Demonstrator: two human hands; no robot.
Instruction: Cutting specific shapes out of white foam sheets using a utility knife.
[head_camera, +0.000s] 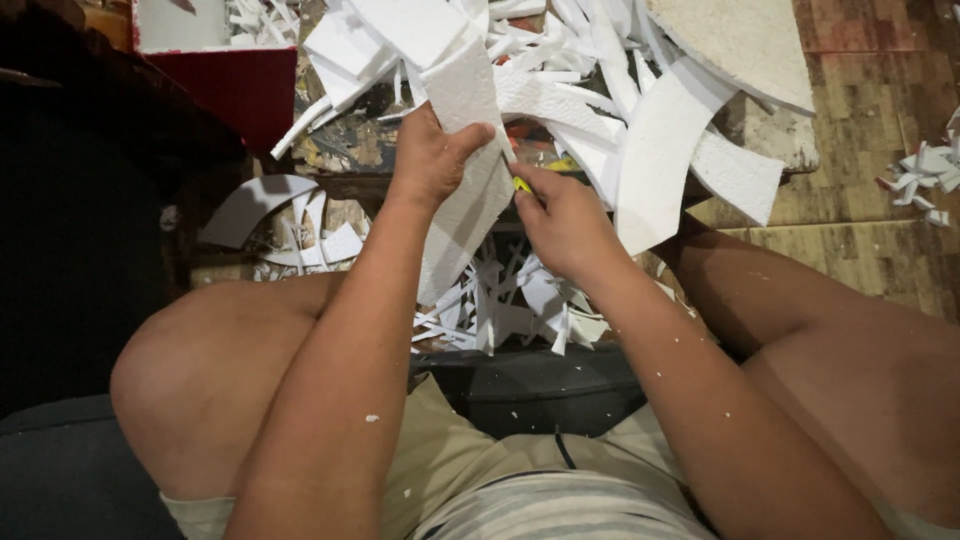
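Left hand (432, 152) clamped on long white foam strip (462, 170), thumb across front, holding it upright & steady above lap. Right hand (562, 222) closed round small yellow cutter (522, 184), tip at strip's right edge, prob. so blade runs along edge w/ support behind. Foam offcuts (500, 300) littering floor betw. knees; bigger curved pieces (660, 150) piled on low counter (790, 150) ahead, within reach.

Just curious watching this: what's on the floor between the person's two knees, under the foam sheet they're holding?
In the head view, a heap of white foam offcuts lies between the knees, below the foam sheet that the left hand grips.
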